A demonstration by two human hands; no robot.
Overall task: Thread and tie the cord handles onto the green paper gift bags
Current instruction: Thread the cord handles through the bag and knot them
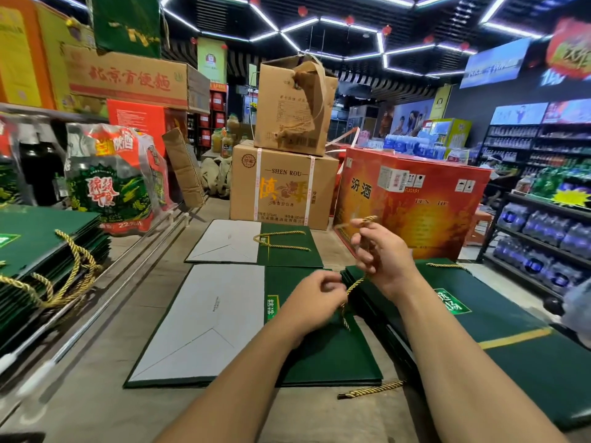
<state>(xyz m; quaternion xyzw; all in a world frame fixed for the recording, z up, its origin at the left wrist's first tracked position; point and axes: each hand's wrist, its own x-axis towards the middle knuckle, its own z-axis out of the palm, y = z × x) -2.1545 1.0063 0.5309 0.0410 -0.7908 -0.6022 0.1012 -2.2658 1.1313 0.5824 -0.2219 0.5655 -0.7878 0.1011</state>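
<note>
Shop floor (96, 394): fingers of left hand (315, 295), right hand (380, 254) pinching twisted gold cord (353, 287) over flat green paper bag (323, 356); risk of slack undoing knot.

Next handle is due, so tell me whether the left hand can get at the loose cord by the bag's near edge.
Probably yes: the loose cord lies uncovered beside the bag, nothing across it. But the left hand pinches the held cord, so it must let go first.
</note>
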